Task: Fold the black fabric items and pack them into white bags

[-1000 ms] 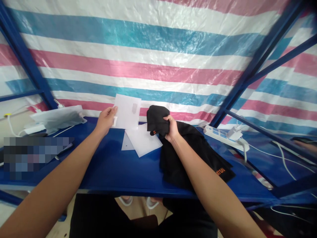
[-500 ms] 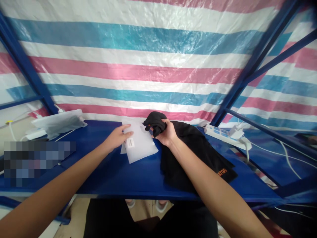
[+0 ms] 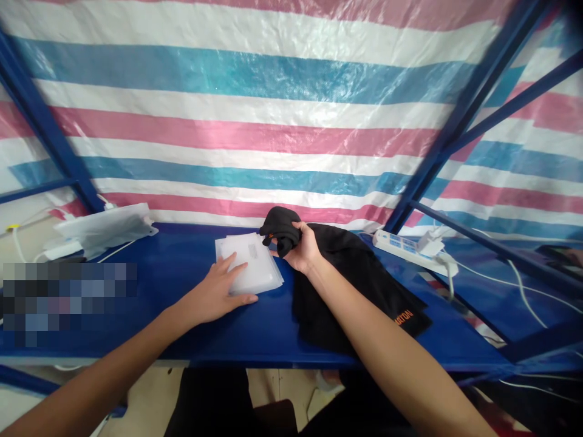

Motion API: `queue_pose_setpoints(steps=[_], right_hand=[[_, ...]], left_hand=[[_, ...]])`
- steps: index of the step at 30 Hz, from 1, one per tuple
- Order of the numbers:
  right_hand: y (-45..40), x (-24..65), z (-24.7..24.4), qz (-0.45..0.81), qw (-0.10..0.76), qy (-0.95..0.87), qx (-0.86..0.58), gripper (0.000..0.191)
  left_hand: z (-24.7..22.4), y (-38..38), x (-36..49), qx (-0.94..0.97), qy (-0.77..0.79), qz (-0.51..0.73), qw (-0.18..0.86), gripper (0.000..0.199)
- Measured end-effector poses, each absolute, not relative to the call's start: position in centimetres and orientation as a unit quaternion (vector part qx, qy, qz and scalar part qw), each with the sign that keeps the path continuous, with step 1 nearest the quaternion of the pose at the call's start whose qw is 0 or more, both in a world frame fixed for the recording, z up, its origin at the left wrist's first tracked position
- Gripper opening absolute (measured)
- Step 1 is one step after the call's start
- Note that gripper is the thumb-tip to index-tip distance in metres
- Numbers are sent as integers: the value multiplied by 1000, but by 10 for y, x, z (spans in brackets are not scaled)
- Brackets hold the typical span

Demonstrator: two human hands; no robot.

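My left hand lies with spread fingers over a small stack of white translucent packets on the blue table. A printed patch shows on the top packet. My right hand is closed around a bunched roll of black cloth, held just beyond the packets' right corner. Beneath my right forearm a black garment is spread out, with orange lettering near its lower right corner. Whether the roll and the garment are joined is hidden by my hand.
On the right of the blue table lies a white power strip with plugs and cables. A pale frosted bag and white adapters stand at the left. Blue metal posts and a striped plastic sheet close off the back.
The packet that my left hand gripped now lies flat on the stack, its printed label no longer showing. That hand has opened and moved nearer. My right hand keeps holding the black roll.
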State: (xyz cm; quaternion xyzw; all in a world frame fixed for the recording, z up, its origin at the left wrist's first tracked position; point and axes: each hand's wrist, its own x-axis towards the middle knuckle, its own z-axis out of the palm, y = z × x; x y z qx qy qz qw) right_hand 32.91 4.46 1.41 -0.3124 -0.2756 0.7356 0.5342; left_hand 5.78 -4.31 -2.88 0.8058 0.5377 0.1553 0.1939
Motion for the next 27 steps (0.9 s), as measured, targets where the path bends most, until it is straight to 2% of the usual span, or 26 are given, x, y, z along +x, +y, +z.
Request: queue_pose_setpoints(steps=[4,11,13,16,19,22,25,27], right_hand=[[43,326,12,733,536,-279,-311,25],[43,324,13,708,565,-285,-314,15],[42,323,13,705,560,-305,-310,16],[39,321,12,723,519,-347,-296,26],[36,317,10,702,496,-410,-306,37],[34,310,6,610,514,-472,-375,49],[28,305,4,426,599,-530,-423,67],[21,303,4,304,619,-596,-411,65]], left_hand=[[-30,-40,51,827,503,170,186,75],[-12,-21,44,798,512,217,231,58],[0,-9,53,758,500,293,302,58],[17,13,70,636,410,417,504,58],[25,33,85,511,329,467,642,52],[23,43,90,461,333,509,646,41],[16,48,92,425,352,535,640,34],[13,48,94,405,350,547,643,33]])
